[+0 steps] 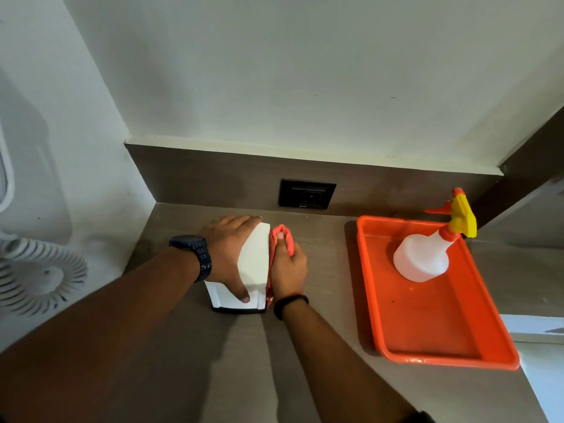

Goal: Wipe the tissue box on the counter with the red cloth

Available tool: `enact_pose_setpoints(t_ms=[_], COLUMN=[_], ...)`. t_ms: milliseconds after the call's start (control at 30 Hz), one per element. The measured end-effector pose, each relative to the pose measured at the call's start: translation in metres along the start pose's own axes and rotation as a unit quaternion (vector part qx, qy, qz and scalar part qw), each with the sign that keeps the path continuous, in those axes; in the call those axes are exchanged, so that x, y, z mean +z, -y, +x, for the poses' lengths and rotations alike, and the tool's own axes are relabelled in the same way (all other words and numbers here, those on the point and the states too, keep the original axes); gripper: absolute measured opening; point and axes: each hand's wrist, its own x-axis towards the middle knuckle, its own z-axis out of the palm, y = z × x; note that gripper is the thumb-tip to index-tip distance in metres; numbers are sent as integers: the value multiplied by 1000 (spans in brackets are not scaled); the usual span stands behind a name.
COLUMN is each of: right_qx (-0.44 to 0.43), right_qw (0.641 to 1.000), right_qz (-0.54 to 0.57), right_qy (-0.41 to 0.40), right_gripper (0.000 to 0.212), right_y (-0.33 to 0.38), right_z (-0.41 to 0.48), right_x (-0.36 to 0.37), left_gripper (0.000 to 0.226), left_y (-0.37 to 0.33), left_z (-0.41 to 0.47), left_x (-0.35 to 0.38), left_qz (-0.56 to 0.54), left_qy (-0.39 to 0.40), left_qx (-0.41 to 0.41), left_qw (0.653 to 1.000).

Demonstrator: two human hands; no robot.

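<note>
A white tissue box stands on the brown counter, near the back left corner. My left hand lies over its top and left side, thumb on the front face, holding it steady. My right hand presses the red cloth against the box's right side. The cloth is bunched in my fingers, and part of it hangs down between my palm and the box.
An orange tray sits to the right with a white spray bottle lying in it. A black wall socket is behind the box. A coiled white cord hangs by the left wall. The counter's edge runs at the far right.
</note>
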Motion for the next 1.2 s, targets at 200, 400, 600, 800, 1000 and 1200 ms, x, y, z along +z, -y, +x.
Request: enact_pose_setpoints(t_ms=[200,400,600,800,1000,1200], right_qx=[109,94,-59,-142,-122,-116], right_qw=[989,967,985,968,869,818], right_qz=[98,235,136,-189,-479,-560], right_qy=[8,16,-83,-85,8,61], right_gripper=[25,20,16,14,43,46], right_y=[-17,22,44,9,-32,-57], right_z=[-19,-20,11,42,71,76], right_x=[-16,-61,-172,-248,-247,-241], left_gripper=[147,155,154,131,143,145], left_y=[-5,-7,-52,-165,-213,-214], left_z=[-2,-6,8,50,82,85], left_x=[-8,-11,-25,5,59,80], left_qz=[8,1,-75,-131,-48,-22], left_qy=[15,53,-51,-70,19,30], left_qx=[-9,-20,-12,97,101,105], left_qw=[1000,998,996,984,994,994])
